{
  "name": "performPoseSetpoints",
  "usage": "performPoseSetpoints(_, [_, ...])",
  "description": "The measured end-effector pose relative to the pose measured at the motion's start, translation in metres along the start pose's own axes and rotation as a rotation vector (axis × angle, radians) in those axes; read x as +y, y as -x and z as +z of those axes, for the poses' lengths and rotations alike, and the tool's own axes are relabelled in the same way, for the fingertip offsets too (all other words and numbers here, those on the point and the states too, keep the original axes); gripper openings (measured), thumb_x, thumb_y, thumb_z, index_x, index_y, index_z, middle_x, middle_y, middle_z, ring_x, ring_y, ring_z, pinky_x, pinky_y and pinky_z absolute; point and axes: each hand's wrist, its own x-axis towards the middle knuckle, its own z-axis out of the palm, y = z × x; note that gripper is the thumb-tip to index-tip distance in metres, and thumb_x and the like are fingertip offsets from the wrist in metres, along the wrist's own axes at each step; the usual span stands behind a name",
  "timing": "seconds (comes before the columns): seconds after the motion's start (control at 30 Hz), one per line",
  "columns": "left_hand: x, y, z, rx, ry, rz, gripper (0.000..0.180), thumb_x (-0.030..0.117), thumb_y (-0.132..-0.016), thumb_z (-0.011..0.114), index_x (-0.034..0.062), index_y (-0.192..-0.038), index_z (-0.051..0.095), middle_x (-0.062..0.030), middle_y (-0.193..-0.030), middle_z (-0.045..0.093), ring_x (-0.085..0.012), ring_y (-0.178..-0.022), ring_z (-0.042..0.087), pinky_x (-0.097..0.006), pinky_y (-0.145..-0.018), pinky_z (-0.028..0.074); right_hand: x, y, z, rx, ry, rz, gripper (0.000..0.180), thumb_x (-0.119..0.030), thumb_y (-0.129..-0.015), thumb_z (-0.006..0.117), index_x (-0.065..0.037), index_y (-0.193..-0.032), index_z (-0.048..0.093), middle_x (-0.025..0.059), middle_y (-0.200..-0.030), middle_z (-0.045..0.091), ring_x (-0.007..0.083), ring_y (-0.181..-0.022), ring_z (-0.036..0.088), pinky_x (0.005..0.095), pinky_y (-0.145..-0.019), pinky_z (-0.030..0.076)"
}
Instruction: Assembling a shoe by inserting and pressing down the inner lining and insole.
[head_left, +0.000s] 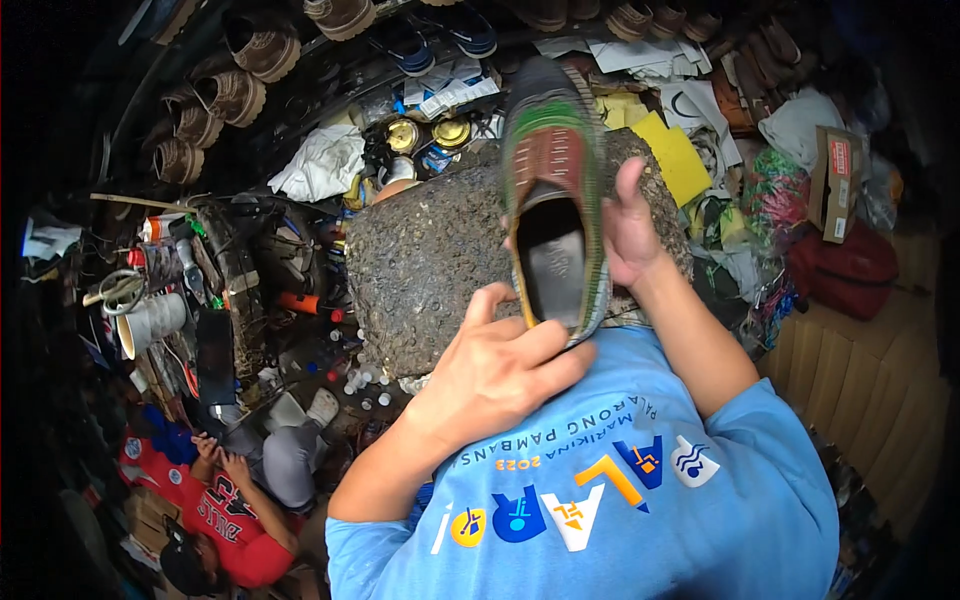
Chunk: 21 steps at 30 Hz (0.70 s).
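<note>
A multicoloured leather shoe (555, 150), with a dark toe, green band and reddish-brown lace area, is held in front of me above a rough dark block. Its toe points away, and the grey insole shows through its opening. My left hand (505, 365) is closed at the heel, its fingers bent over the rim. On the shoe's right side is my right hand (632, 230), palm up and thumb stretched out. Its other fingers pass beneath the shoe and are mostly hidden; a bit of fingertip shows past the left edge.
The pitted block (430, 270) fills the middle. Brown shoes (265, 50) line the far left, with open tins (403, 136) and yellow sheets (670, 155) beyond the block. Tools and a white cup (150, 325) clutter the left. A person in red (235, 520) sits lower left.
</note>
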Motion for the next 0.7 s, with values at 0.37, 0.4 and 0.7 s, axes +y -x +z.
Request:
performPoseSetpoints(0.37, [0.003, -0.052, 0.017, 0.084, -0.094, -0.354, 0.071, 0.045, -0.092, 0.07, -0.0114, -0.133, 0.055, -0.0212, -0.115, 0.07, -0.0391, -0.112, 0.063, -0.055, -0.096, 0.041, -0.013, -0.034, -0.011, -0.006, -0.048, -0.022, 0.129, -0.106, -0.063, 0.034, -0.006, -0.142, 0.052, 0.0292, -0.122, 0.066, 0.0436, -0.105, 0.07, 0.0575, -0.093, 0.059])
performPoseSetpoints(0.4, [-0.006, -0.058, 0.025, 0.059, -0.136, -0.38, 0.074, 0.053, -0.097, 0.062, -0.012, -0.132, 0.057, -0.0229, -0.121, 0.069, -0.0405, -0.12, 0.062, -0.06, -0.103, 0.038, -0.013, -0.032, -0.013, -0.006, -0.041, -0.013, 0.129, -0.106, -0.063, 0.034, -0.006, -0.142, 0.052, 0.0292, -0.122, 0.066, 0.0436, -0.105, 0.07, 0.0575, -0.093, 0.059])
performPoseSetpoints(0.7, [-0.037, -0.074, 0.031, -0.162, -0.13, -0.567, 0.088, 0.068, -0.097, 0.048, -0.0119, -0.13, 0.063, -0.0298, -0.125, 0.068, -0.0396, -0.127, 0.062, -0.07, -0.119, 0.017, -0.001, -0.04, 0.012, 0.342, 0.204, -0.179, 0.118, -0.102, -0.076, 0.023, -0.01, -0.145, 0.051, 0.0244, -0.125, 0.066, 0.0399, -0.111, 0.068, 0.055, -0.097, 0.056])
